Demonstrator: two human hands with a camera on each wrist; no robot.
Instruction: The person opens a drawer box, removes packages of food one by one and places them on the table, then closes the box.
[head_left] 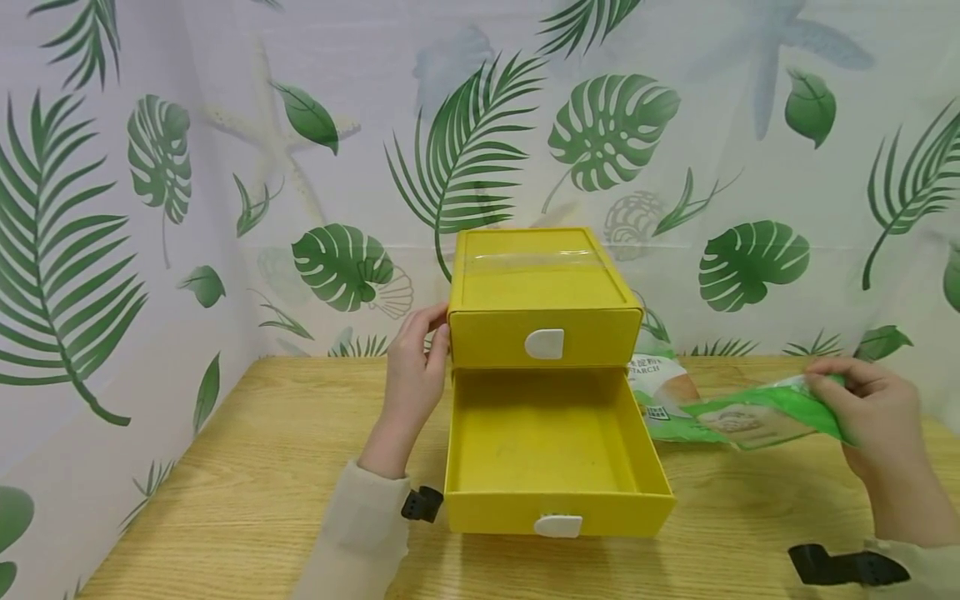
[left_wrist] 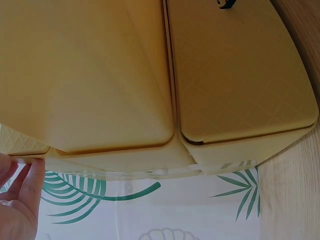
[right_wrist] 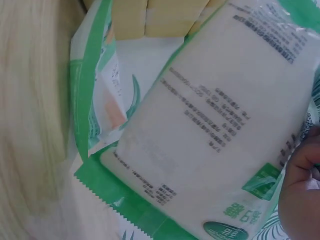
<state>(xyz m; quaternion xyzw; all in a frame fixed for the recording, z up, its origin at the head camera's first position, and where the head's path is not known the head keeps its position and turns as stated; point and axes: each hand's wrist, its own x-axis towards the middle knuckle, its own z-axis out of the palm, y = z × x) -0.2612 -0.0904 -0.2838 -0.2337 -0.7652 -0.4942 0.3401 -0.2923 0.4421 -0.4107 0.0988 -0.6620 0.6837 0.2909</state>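
A yellow two-drawer box (head_left: 543,287) stands on the table, its upper drawer (head_left: 491,339) closed and its lower drawer (head_left: 558,512) pulled out, bare floor showing. My left hand (head_left: 415,367) touches the box's left side near the upper drawer; in the left wrist view, the fingers (left_wrist: 30,187) meet its edge. Off to the right, my right hand (head_left: 873,408) pinches one end of a green and white bag (head_left: 772,412), held tilted. The right wrist view shows that bag's printed back (right_wrist: 200,120) and white filling. Behind it is a second bag (head_left: 660,375) marked STARCH, partly hidden by the box.
The wooden table (head_left: 300,433) runs up to a leaf-patterned sheet (head_left: 480,108) behind and at the left. White tabs (head_left: 545,343) serve as handles on both drawer fronts. Clear tape (head_left: 532,257) crosses the box top.
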